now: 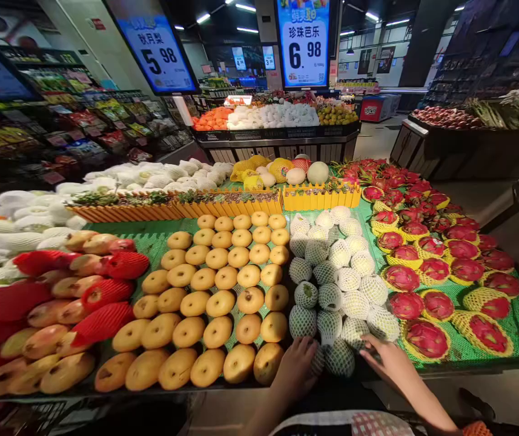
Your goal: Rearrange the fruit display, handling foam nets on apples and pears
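Guavas in white foam nets (347, 279) lie in rows in the middle of the display. At the front edge, my left hand (299, 363) curls its fingers over a netted guava (317, 361), which it partly hides. My right hand (381, 358) rests at the right side of the rows. Its fingers are spread and touch a netted guava (355, 332) at the fingertips. Between my hands sits another netted guava (339, 358) at the very front. Bare round brown pears (203, 279) stand in rows to the left of my left hand.
Dragon fruit in yellow nets (427, 338) lies at the right. Red-netted fruit (105, 324) and white-netted fruit (18, 242) are at the left. A low orange fence (232, 206) crosses behind the rows. Price screens (303, 45) hang above, and another fruit stand (277, 136) is beyond.
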A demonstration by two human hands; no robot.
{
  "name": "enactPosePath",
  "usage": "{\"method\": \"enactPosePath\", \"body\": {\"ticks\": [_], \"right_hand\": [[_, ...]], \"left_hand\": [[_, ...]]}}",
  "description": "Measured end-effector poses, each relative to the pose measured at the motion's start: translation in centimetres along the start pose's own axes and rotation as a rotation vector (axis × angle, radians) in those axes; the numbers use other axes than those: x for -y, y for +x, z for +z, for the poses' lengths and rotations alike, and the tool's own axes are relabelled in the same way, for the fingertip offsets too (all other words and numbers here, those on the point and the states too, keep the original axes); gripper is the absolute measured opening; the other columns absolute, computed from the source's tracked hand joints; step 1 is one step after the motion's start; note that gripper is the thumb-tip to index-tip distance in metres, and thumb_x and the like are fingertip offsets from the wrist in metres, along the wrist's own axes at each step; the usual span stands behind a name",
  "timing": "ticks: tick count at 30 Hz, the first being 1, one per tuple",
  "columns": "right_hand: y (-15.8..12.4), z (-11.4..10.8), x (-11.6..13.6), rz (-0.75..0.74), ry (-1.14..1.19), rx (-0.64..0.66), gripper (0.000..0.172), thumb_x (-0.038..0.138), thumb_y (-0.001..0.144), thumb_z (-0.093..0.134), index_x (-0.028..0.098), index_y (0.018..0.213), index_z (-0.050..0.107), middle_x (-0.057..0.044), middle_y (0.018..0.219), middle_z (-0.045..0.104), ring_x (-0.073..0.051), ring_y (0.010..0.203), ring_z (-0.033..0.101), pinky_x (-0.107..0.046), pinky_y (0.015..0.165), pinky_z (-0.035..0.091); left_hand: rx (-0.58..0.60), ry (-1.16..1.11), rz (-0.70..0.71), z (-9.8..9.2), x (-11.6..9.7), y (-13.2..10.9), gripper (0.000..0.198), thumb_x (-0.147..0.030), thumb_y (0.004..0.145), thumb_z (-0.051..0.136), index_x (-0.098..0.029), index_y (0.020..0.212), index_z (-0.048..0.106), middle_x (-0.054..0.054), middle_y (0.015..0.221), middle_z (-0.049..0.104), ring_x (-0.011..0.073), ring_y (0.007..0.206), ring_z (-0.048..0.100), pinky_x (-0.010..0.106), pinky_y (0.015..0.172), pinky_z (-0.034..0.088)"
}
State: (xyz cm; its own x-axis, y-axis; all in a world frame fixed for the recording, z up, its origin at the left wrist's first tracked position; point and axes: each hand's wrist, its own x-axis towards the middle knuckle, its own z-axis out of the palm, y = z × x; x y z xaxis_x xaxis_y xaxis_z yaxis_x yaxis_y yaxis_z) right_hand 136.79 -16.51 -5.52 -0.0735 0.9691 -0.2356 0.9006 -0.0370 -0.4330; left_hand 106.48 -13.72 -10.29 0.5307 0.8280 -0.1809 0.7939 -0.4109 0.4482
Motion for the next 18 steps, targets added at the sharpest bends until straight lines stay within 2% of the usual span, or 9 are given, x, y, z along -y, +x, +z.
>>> {"method": "enactPosePath", "body": {"ticks": [1, 3, 7, 10, 13, 16, 18], "right_hand": [[1.0, 0.2, 1.4, -0.061, 0.001, 0.003, 0.037, 0.035, 0.102, 0.054, 0.026, 0.128, 0.078, -0.010, 0.111, 0.083, -0.032, 0.100, 0.080, -0.039, 0.085, 0.061], [2.8, 0.9, 4.3, -0.195, 0.034, 0.026, 0.042, 0.030, 0.103, 0.049, 0.023, 0.137, 0.073, -0.013, 0.126, 0.080, -0.032, 0.111, 0.078, -0.042, 0.094, 0.060], [4.7, 3.1, 8.5, -0.406, 0.145, 0.098, 0.041, 0.018, 0.097, 0.055, 0.021, 0.134, 0.074, -0.012, 0.133, 0.077, -0.029, 0.120, 0.073, -0.040, 0.105, 0.057], [4.6, 5.4, 9.8, -0.464, 0.153, 0.164, 0.042, 0.014, 0.093, 0.058, 0.020, 0.130, 0.075, -0.010, 0.134, 0.076, -0.028, 0.125, 0.070, -0.041, 0.111, 0.054], [3.9, 7.2, 10.2, -0.488, 0.138, 0.220, 0.051, 0.012, 0.087, 0.060, 0.016, 0.137, 0.072, -0.014, 0.148, 0.068, -0.029, 0.139, 0.061, -0.043, 0.120, 0.049], [3.7, 8.2, 10.4, -0.477, 0.127, 0.254, 0.063, 0.008, 0.080, 0.060, 0.015, 0.142, 0.068, -0.014, 0.153, 0.064, -0.030, 0.145, 0.055, -0.044, 0.125, 0.043], [3.9, 8.5, 10.6, -0.466, 0.116, 0.245, 0.062, 0.006, 0.077, 0.058, 0.016, 0.136, 0.071, -0.013, 0.148, 0.067, -0.029, 0.141, 0.057, -0.043, 0.123, 0.044]], "left_hand": [[0.058, -0.009, -0.012, -0.4, -0.3, -0.2, 0.069, -0.026, 0.082, 0.080, -0.025, 0.148, 0.060, 0.011, 0.160, 0.057, 0.0348, 0.149, 0.050, 0.047, 0.127, 0.045], [0.124, -0.047, -0.046, -1.5, -0.7, -0.5, 0.070, -0.025, 0.084, 0.079, -0.024, 0.150, 0.056, 0.009, 0.163, 0.053, 0.0320, 0.152, 0.046, 0.042, 0.129, 0.040], [0.117, -0.140, -0.167, -3.4, -0.8, -1.4, 0.044, -0.032, 0.100, 0.062, -0.020, 0.142, 0.059, 0.012, 0.151, 0.062, 0.0263, 0.141, 0.057, 0.036, 0.119, 0.046], [0.172, -0.132, -0.251, -3.9, -0.7, -1.9, 0.033, -0.028, 0.104, 0.052, -0.018, 0.133, 0.062, 0.013, 0.139, 0.068, 0.0259, 0.128, 0.065, 0.035, 0.109, 0.050], [0.223, -0.084, -0.296, -4.1, -0.6, -2.1, 0.036, -0.026, 0.099, 0.058, -0.015, 0.132, 0.065, 0.014, 0.136, 0.070, 0.0296, 0.129, 0.064, 0.039, 0.111, 0.049], [0.213, -0.042, -0.263, -4.5, -0.5, -2.2, 0.040, -0.021, 0.097, 0.058, -0.015, 0.135, 0.066, 0.015, 0.143, 0.066, 0.0315, 0.136, 0.058, 0.041, 0.116, 0.046], [0.199, -0.039, -0.192, -4.8, -0.3, -2.2, 0.037, -0.019, 0.099, 0.055, -0.018, 0.133, 0.068, 0.013, 0.146, 0.065, 0.0304, 0.137, 0.057, 0.041, 0.116, 0.046]]}}
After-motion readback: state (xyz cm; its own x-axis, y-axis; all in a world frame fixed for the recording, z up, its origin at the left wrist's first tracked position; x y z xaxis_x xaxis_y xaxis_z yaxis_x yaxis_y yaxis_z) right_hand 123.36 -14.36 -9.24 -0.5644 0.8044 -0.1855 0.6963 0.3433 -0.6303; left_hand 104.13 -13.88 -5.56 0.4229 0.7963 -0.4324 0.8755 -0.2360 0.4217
